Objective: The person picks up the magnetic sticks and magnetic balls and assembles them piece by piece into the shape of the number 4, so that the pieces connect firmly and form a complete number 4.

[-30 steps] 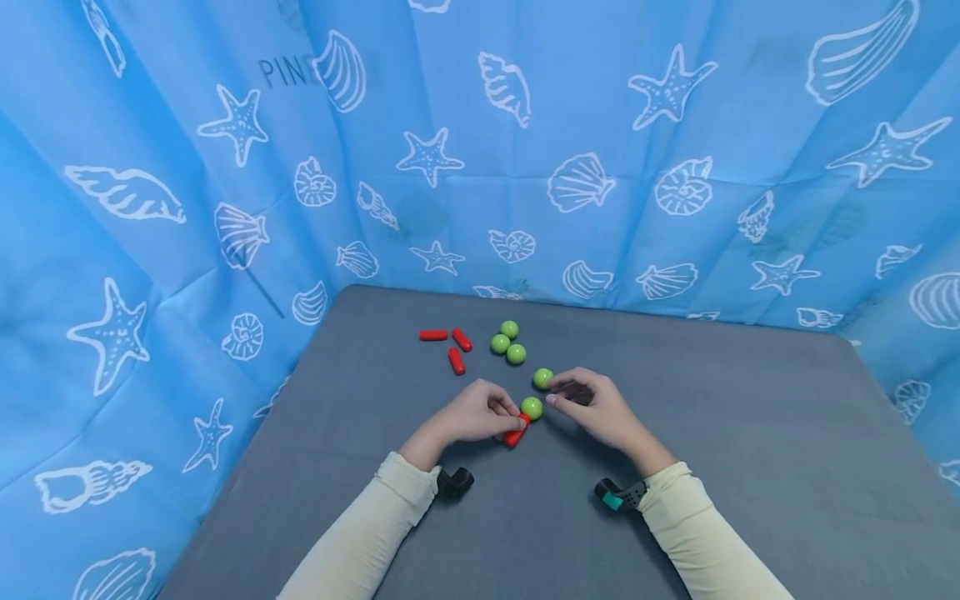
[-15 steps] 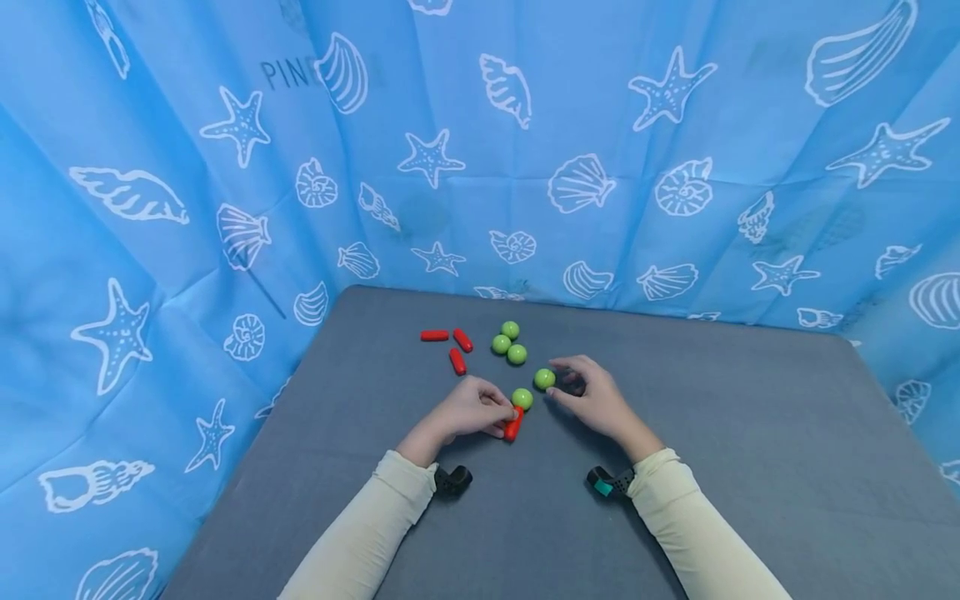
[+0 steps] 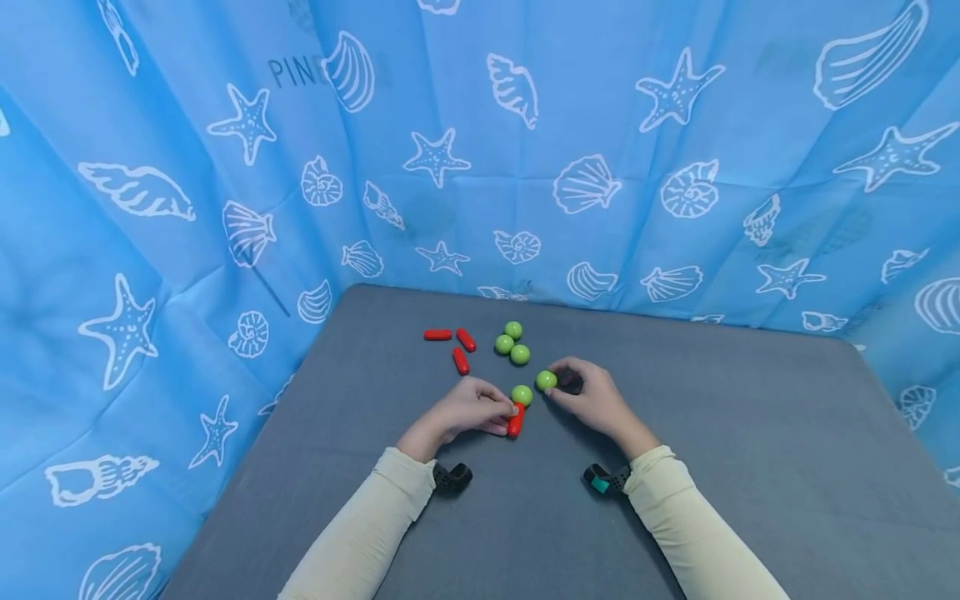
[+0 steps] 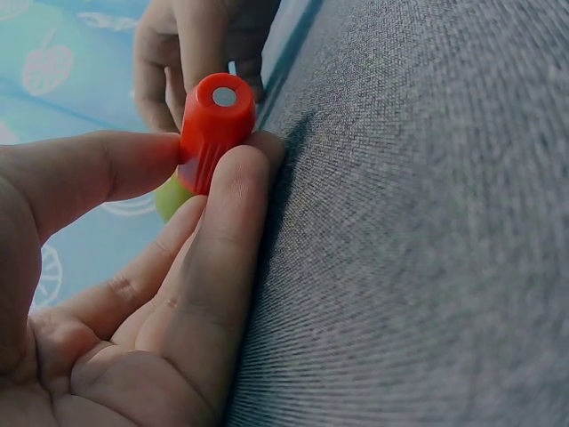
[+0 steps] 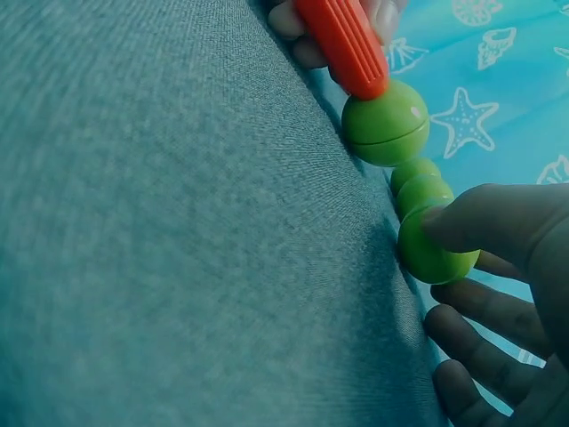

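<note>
Thumb and fingers of my left hand (image 3: 474, 408) pinch a short red rod (image 3: 516, 421) above the grey table. Its grooved sides and the silver disc in its near end show in the left wrist view. The rod's far end meets a green ball (image 5: 385, 124) with a seam round it. To the right, my right hand (image 3: 596, 398) holds a second green ball (image 3: 546, 381) between thumb and index finger. In the right wrist view the thumb (image 5: 480, 218) lies across that ball, while the other fingers spread loosely below.
Three loose red rods (image 3: 461, 361) lie farther back on the left of the grey table (image 3: 712, 433). Beside them three green balls (image 3: 520, 355) sit close together. A blue shell-print curtain (image 3: 480, 192) hangs along the table's back and left side.
The left hand has shifted the red rod and its green ball slightly away from me and left. My right thumb and index finger have closed onto the second ball.
</note>
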A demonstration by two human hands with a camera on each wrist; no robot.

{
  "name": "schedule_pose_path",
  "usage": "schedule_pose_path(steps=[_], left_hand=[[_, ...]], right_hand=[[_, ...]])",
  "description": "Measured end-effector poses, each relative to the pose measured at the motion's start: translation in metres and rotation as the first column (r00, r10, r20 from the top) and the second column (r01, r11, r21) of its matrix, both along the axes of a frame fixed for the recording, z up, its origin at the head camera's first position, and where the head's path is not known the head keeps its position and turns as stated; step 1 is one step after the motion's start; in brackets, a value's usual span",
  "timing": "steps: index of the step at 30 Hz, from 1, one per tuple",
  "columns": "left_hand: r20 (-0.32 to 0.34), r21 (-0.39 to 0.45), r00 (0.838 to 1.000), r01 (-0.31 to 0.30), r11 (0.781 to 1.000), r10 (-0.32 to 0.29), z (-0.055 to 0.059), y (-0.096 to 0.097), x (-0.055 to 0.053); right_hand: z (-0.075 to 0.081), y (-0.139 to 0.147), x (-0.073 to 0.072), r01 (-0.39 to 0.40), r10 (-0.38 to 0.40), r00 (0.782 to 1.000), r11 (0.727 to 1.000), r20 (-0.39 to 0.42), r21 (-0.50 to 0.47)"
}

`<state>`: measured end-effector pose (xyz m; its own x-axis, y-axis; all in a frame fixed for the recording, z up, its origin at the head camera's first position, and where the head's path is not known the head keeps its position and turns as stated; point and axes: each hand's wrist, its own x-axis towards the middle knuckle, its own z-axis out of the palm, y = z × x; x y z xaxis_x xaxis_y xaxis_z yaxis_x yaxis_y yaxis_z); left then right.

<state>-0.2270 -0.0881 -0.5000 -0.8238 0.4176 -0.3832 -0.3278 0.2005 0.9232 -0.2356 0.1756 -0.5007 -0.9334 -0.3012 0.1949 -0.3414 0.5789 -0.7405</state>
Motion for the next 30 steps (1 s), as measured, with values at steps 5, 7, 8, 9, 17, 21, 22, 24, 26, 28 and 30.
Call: schedule_pose_path(steps=[5,7,8,9,17,21,22,24,26,28,30], left_hand=[[0.014,0.017,1.0,0.001,1.0,-0.001,-0.002,-0.002,0.0],[0.023,0.023,1.0,0.0,1.0,0.0,-0.004,-0.002,0.0],[0.027,0.026,1.0,-0.001,1.0,0.001,-0.004,-0.002,-0.001],[0.03,0.028,1.0,-0.001,1.0,0.001,-0.005,-0.002,-0.001],[0.033,0.047,0.999,0.008,0.999,-0.009,-0.007,-0.003,-0.004],[0.027,0.048,1.0,0.007,0.999,-0.008,-0.007,-0.003,-0.004],[0.027,0.047,1.0,0.007,0.999,-0.009,-0.007,-0.003,-0.004],[0.024,0.044,1.0,0.008,0.999,-0.009,-0.006,-0.003,-0.004],[0.024,0.041,1.0,0.009,0.999,-0.01,-0.006,-0.003,-0.003],[0.026,0.039,1.0,0.009,0.999,-0.01,-0.005,-0.003,-0.003],[0.026,0.038,1.0,0.009,0.999,-0.01,-0.004,-0.003,-0.002]], right_hand=[[0.0,-0.001,0.002,0.014,-0.014,0.999,1.0,0.03,-0.009],[0.001,-0.001,0.004,0.015,-0.015,1.0,1.0,0.028,-0.016],[0.002,-0.002,0.006,0.012,-0.011,1.0,1.0,0.025,-0.02],[0.004,-0.002,0.008,0.005,-0.005,1.0,1.0,0.017,-0.026],[0.015,-0.009,0.035,-0.103,0.099,0.994,0.992,-0.045,-0.079],[0.015,-0.013,0.048,-0.179,0.172,0.982,0.979,-0.074,-0.099],[0.014,-0.014,0.051,-0.195,0.187,0.979,0.976,-0.079,-0.101],[0.014,-0.017,0.055,-0.225,0.216,0.972,0.969,-0.095,-0.101],[0.014,-0.02,0.058,-0.247,0.236,0.966,0.964,-0.103,-0.102],[0.014,-0.022,0.06,-0.269,0.258,0.96,0.957,-0.106,-0.108],[0.014,-0.024,0.062,-0.294,0.282,0.954,0.949,-0.103,-0.118]])
